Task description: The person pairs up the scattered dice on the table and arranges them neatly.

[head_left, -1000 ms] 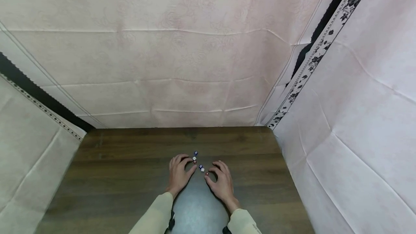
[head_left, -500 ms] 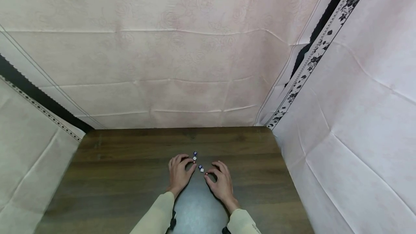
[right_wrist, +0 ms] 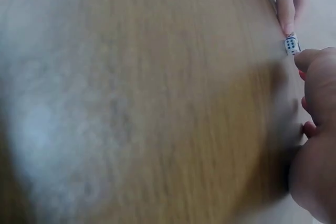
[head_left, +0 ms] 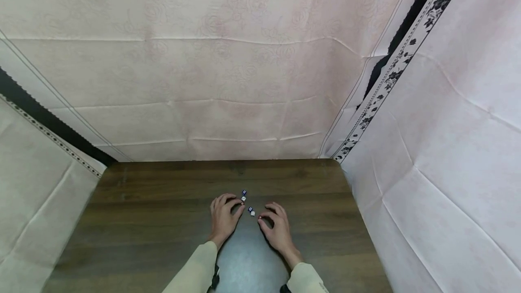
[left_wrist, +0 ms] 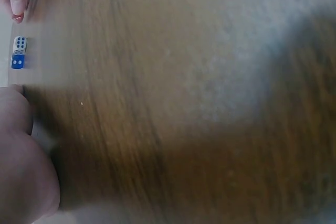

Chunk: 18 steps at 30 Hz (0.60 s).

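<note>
Fingers of the left hand (head_left: 223,221), nearly closed, pinch one small red cubic die (head_left: 243,203); the right hand (head_left: 279,232) likewise pinches another red die (left_wrist: 17,18), both close above or on the brown wood-grain counter (head_left: 163,225). A slack pinch could drop either; drifting fingertips could knock the white die (head_left: 253,213) between the hands askew.

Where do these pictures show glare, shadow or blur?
Head view: pale glare on the brown wooden table between the left hand and the right hand; left wrist view: table blurred, dark shadow at right; right wrist view: glare at lower left, shadow beside the right hand.
</note>
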Motion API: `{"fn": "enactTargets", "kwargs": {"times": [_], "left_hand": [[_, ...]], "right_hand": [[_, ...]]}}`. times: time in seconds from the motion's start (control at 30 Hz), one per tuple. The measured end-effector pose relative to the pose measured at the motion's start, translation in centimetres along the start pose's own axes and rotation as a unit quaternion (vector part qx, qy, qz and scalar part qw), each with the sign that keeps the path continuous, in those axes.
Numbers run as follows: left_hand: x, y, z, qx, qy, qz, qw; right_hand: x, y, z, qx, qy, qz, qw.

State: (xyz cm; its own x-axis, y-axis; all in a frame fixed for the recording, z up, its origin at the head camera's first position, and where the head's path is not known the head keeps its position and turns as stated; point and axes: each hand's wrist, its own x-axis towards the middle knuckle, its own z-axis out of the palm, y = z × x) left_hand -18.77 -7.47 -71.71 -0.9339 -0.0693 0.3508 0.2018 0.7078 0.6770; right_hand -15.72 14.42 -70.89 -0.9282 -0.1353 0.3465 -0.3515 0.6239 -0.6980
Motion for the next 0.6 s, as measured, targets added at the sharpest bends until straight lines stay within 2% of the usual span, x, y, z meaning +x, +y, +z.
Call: {"fn": "enactTargets", "kwargs": {"times": [0.13,0.4,0.6], "left_hand": [[0.0,-0.1,0.1,-0.003,0.001,0.002,1.0000],[0.0,-0.2,0.1,-0.005,0.009,0.014,0.9999],[0.0,-0.1,-0.2,-0.004,-0.006,0.006,1.0000]], "right_hand": [[-0.4,-0.3,-0.4,0.003,-0.016,-0.012,0.9998],[-1.4,-0.9,-0.5,0.010,-0.057,-0.087,0.9945],[-2.0,-1.1,-0.3,0.014,-0.088,-0.087,0.9922]]}}
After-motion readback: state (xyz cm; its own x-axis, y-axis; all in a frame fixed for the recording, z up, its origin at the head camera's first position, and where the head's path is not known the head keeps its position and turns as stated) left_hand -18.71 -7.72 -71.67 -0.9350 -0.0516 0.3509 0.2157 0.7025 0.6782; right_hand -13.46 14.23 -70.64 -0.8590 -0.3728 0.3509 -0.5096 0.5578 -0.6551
